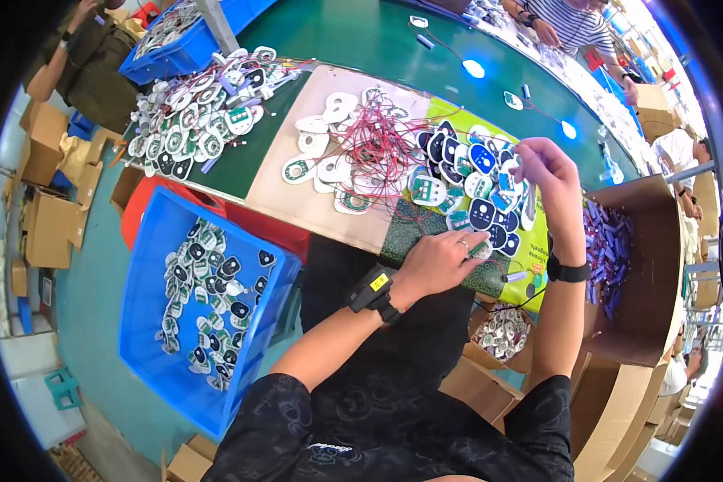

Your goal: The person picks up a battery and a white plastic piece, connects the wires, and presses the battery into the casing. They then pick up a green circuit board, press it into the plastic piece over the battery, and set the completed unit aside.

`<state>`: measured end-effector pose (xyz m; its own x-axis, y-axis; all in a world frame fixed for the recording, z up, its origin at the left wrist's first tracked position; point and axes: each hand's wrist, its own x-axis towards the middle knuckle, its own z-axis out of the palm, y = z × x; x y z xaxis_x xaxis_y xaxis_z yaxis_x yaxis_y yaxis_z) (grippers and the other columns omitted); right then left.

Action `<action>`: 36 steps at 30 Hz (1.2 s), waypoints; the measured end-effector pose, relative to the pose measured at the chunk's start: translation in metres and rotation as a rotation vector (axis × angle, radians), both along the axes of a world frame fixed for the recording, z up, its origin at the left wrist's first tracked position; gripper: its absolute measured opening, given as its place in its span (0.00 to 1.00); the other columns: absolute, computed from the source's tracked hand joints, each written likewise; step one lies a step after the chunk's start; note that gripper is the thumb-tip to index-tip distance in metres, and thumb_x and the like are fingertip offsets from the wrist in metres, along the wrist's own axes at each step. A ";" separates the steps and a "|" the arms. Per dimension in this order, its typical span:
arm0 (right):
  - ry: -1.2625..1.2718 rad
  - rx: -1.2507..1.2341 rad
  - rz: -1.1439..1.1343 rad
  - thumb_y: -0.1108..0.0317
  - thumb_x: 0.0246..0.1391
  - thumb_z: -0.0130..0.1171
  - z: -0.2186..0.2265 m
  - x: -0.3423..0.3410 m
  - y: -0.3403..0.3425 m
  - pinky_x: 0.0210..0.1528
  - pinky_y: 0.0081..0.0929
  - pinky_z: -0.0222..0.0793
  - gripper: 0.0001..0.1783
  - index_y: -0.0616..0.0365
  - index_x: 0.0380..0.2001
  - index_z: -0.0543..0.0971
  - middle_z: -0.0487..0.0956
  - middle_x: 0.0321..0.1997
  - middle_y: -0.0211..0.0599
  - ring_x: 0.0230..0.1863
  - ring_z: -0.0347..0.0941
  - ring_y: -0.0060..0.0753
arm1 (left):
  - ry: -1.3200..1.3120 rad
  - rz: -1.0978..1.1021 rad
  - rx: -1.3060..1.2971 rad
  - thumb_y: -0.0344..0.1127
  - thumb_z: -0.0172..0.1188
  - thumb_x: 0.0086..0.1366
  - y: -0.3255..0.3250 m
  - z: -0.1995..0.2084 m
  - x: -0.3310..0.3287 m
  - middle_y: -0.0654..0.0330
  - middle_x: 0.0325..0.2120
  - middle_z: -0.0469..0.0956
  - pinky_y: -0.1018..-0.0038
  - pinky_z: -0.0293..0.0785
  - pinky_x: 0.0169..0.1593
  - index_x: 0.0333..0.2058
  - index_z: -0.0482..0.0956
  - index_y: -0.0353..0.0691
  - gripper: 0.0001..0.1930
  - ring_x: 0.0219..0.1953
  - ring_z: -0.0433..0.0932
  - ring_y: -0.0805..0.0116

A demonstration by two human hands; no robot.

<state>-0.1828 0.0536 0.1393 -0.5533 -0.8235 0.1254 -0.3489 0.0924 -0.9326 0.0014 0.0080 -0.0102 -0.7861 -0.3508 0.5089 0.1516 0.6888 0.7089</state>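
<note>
My left hand (438, 263) lies low over the work surface, its fingertips pressed on a small round white circuit board piece (482, 247) that they partly cover. My right hand (548, 167) is raised above the pile to the right, thumb and fingers pinched together; what is between them is too small to tell. Below those fingers a long pale piece (529, 207) stands out. Close to both hands lie several white-and-green circuit boards (427, 190) and black-faced boards (484, 213). A purple cylindrical cell (513, 276) sits beside my left fingertips.
Tangled red wires (373, 145) with white boards cover the tan board's middle. Another heap of boards (197, 116) is at the left. A blue bin (249, 353) stands lower left; a carton of purple cells (639, 265) is at the right. Co-workers (574, 28) work across the green table.
</note>
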 end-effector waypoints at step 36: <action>-0.479 -0.050 -0.152 0.65 0.64 0.60 -0.021 -0.009 -0.067 0.20 0.13 0.59 0.09 0.60 0.39 0.81 0.67 0.21 0.19 0.19 0.60 0.09 | 0.020 0.016 0.016 0.39 0.66 0.63 -0.001 -0.001 -0.001 0.50 0.39 0.82 0.63 0.82 0.41 0.54 0.77 0.40 0.22 0.41 0.84 0.52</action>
<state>-0.1915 -0.0138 0.1182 -0.6714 -0.7287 -0.1348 0.1335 0.0600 -0.9892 0.0002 0.0069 -0.0116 -0.7699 -0.3718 0.5186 0.1548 0.6796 0.7170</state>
